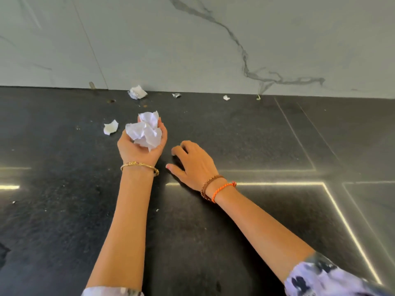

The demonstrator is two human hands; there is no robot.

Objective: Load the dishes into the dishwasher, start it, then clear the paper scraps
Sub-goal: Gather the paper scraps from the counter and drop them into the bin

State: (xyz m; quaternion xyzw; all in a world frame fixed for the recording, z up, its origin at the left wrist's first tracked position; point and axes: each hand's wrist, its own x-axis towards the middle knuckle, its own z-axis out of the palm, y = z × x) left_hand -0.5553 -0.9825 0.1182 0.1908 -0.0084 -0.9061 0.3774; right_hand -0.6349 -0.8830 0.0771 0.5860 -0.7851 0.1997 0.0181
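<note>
From the head view, you are on the last step, clearing the paper scraps; no dishwasher or dishes show here, so judge the earlier steps done only by that. Your left hand (141,144) is turned palm up over the middle of the counter (64,210), its fingers curled round a wad (146,131) of crumpled white paper. Your right hand (192,163) lies palm down just beside it, fingers bent toward the dark surface; whether it pinches a small bit under the fingertips you cannot tell from here. Four scraps are still loose: one (110,127) just left of your left hand, a larger crumpled one (137,92) against the back edge where the counter meets the marble wall (192,39), and two small ones (176,95) (226,97) further right along that same back edge. The next move likely calls for your right hand to reach toward the back edge, pinch each scrap and drop it onto the wad, while your left keeps its cup closed enough that nothing spills out.
</note>
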